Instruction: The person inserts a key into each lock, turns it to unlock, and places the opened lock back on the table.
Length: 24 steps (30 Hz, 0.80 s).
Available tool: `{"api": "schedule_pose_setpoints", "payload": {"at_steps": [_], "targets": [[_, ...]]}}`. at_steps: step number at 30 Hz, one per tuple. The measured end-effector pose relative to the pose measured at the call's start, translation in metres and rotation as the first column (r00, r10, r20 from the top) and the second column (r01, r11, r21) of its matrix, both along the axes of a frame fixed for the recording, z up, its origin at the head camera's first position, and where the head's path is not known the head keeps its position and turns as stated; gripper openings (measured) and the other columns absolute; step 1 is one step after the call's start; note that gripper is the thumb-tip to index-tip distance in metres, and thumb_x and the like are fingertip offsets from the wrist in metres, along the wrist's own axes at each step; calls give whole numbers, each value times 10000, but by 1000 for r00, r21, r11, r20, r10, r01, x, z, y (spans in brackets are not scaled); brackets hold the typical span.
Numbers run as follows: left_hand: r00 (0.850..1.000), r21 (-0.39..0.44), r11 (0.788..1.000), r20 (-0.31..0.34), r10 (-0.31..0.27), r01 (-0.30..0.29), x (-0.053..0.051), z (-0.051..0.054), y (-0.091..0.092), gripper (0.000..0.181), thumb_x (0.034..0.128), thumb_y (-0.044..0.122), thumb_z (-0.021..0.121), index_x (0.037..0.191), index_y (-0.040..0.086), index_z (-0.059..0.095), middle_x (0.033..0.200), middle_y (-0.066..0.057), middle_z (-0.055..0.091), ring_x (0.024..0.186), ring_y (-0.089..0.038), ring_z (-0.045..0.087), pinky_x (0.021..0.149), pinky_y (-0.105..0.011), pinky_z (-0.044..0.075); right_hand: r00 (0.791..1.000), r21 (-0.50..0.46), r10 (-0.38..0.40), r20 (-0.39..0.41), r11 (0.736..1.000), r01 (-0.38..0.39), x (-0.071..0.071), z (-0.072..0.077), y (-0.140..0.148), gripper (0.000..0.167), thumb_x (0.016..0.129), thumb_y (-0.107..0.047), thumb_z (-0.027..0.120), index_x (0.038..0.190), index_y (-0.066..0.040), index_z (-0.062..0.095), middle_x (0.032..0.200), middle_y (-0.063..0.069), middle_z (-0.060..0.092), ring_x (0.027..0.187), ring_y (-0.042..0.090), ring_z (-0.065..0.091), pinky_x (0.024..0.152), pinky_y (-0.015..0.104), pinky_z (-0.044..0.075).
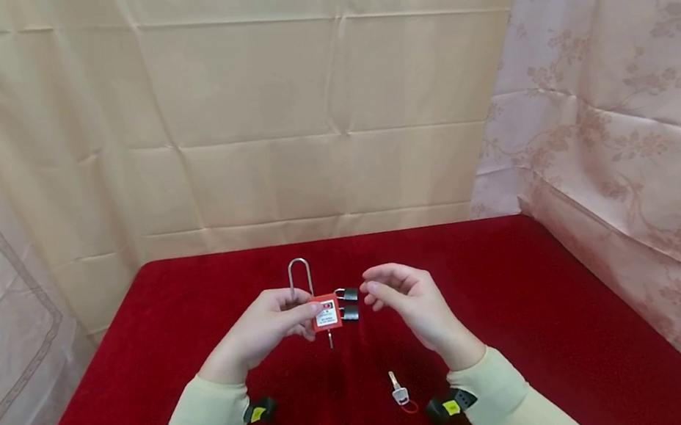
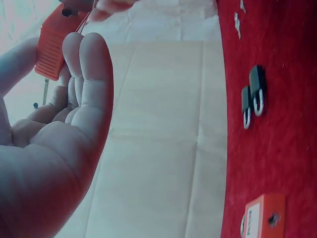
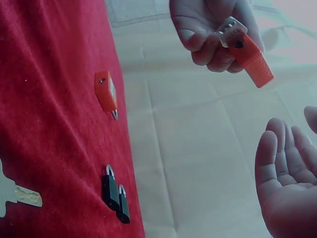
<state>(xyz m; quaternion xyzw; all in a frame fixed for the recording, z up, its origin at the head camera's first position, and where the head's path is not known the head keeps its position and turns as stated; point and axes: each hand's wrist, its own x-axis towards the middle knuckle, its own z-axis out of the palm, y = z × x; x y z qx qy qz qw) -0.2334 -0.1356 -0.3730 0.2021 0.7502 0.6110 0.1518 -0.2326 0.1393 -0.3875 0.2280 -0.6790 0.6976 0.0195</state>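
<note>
My left hand (image 1: 271, 324) grips an orange-red padlock (image 1: 334, 323) with a white label, thumb on its face. Its tall metal shackle (image 1: 297, 261) rises at the upper left, one leg standing outside the body. A key (image 3: 231, 30) sticks out of the padlock's underside. My right hand (image 1: 415, 301) is raised to the right, apart from the padlock, fingers loosely bent with nothing between them. Beyond it on the table are two small black padlocks (image 3: 110, 193). A second orange padlock (image 3: 104, 93) also lies there; the head view does not show it clearly.
A loose key (image 1: 400, 394) with a red ring lies on the red cloth-covered table (image 1: 491, 278), near my right wrist. A beige curtain (image 1: 296, 100) hangs behind the table, with patterned cloth (image 1: 651, 104) along the right side.
</note>
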Motion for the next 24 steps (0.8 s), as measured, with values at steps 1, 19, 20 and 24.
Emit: {"api": "schedule_pose_setpoints", "payload": {"at_steps": [1,19,20,24], "targets": [[1000,-2,1000,2,13,-13,-1,0,-3,341,971,205,700,1166,-69,645,955,-193,688,790,-282,683,831,-445,577,1000,11,3,4,1000,-3,0,-1,-1,245,982,-81,680,1202,24,666,1111,324,661,885,326,686,795,358,594],[983,-35,983,-3,181,-181,-21,-3,-57,368,984,177,686,1180,-122,601,974,-179,690,818,-268,679,792,-346,590,983,53,143,111,987,-149,-19,-3,-50,274,974,-84,683,1226,20,659,1052,144,720,929,339,703,827,436,598],[982,-44,981,-7,187,-187,-22,-3,-59,374,983,182,689,1182,-123,602,979,-190,690,822,-275,681,796,-355,592,982,53,148,120,986,-156,-21,-3,-53,277,975,-82,680,1229,25,655,1057,145,721,931,334,704,822,430,599],[976,-72,974,-10,216,-216,-25,-8,-71,384,984,191,691,1174,-130,602,972,-191,691,829,-294,680,788,-370,595,973,56,166,161,983,-176,-27,-8,-66,290,976,-85,677,1240,31,651,1098,188,711,935,285,715,815,407,602]]}}
